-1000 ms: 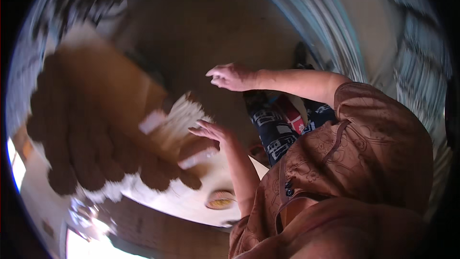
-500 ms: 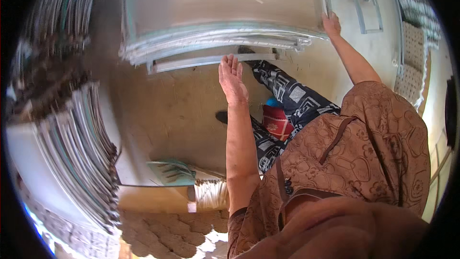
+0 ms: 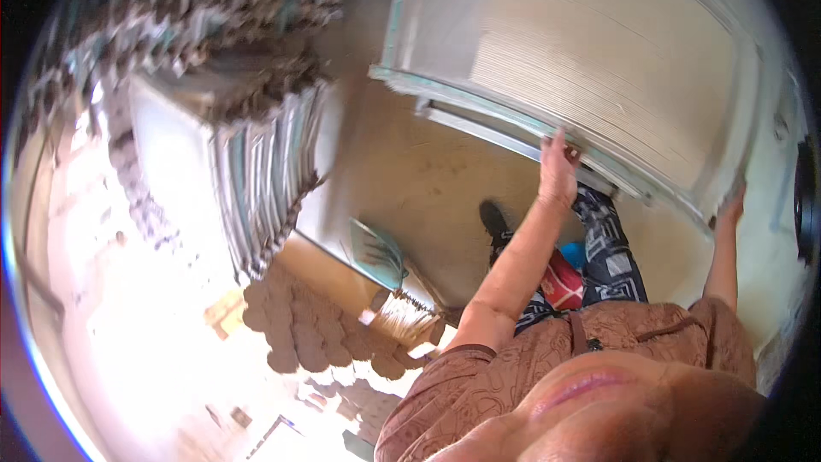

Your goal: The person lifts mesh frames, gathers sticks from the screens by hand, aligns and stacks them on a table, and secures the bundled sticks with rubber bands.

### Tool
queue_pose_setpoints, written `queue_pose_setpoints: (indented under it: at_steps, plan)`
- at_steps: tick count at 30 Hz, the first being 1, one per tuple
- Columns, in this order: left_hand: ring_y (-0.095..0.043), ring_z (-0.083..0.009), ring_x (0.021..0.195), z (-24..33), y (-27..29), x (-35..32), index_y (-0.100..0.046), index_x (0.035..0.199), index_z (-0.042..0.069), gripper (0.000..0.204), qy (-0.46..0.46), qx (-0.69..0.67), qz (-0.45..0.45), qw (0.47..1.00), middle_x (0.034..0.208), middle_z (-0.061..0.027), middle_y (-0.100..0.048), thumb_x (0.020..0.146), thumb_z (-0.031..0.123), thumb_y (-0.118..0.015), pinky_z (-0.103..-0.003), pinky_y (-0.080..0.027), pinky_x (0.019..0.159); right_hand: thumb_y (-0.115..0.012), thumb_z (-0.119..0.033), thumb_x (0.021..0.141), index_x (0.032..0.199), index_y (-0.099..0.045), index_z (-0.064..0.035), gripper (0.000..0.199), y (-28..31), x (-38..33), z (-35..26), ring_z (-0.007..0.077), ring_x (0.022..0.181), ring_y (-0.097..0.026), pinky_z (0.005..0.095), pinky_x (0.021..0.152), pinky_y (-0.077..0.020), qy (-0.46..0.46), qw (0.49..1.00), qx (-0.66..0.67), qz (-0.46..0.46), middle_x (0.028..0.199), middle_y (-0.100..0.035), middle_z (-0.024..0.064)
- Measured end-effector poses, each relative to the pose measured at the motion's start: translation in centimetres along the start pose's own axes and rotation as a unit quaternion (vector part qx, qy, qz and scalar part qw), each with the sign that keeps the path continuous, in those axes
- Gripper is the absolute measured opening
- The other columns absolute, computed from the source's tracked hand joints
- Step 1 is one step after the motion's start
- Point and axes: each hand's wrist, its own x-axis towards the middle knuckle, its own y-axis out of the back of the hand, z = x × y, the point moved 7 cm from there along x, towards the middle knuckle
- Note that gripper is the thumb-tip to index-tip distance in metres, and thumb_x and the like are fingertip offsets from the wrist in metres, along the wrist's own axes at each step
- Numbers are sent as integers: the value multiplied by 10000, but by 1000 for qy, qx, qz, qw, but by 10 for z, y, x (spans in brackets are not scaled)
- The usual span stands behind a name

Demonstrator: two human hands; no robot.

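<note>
A large framed panel fills the upper right, with silver-grey and pale green edges and a fine-lined tan surface. More frames seem to lie beneath it in a stack. My left hand is at the middle of its near edge, fingers curled over the rim, thumb partly hidden. At the panel's near right corner, my right hand grips the frame's edge; its fingertips are partly out of sight and blurred. Under the stack's near side shows a metal bar.
Upright stacks of thin frames stand at the left, more at the upper left. A teal scoop-shaped piece lies on the floor beside a bristly bundle. Brown scalloped stacks sit lower left. Red cloth lies between my legs.
My view has swung, so the panel and stacks appear turned and shifted right. My left hand, raised and open before, has come to the panel's near edge. The right hand stays at the corner.
</note>
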Motion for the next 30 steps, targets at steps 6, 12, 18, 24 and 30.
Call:
queue_pose_setpoints:
  at_steps: [6,12,18,24,30]
  plan:
    - [-557,-161,1030,28,56,-86,-493,1233,135,280,-60,-7,-104,993,1140,-29,-571,981,232,-568,-348,-463,894,-467,-602,937,1005,-582,-175,448,-40,-103,5,138,523,-456,332,486,-384,-210,883,398,-131,635,-489,-2]
    - [-486,-248,1268,97,100,-190,-428,1369,120,423,-124,-93,-181,971,1352,-81,-512,976,183,-572,-475,-348,1126,-525,-612,900,901,-523,-146,466,-74,-204,-131,190,620,-501,361,543,-421,-63,895,433,-84,721,-503,15]
    - [-412,-237,1328,246,138,-290,-388,1430,131,563,-331,-19,-131,934,1418,-68,-457,1001,493,-431,-451,-348,1106,-523,-528,922,920,-539,-135,393,-179,-295,-211,225,646,-517,385,576,-447,-96,815,508,-261,757,-530,35]
    - [-440,-240,1262,309,175,-342,-334,1475,89,726,-413,-186,-84,888,1398,-66,-467,983,623,-327,-390,-326,1091,-429,-527,969,1117,-546,-96,471,-229,-667,-394,223,830,-595,393,749,-491,-66,688,479,-541,947,-610,72]
    - [-512,-156,676,445,285,-422,-578,938,89,573,-524,-4,352,776,781,-32,-557,992,610,-347,-292,-459,618,-420,-477,995,1167,-557,-75,458,-238,-783,-362,172,942,-609,316,807,-472,59,657,313,-684,1056,-636,67]
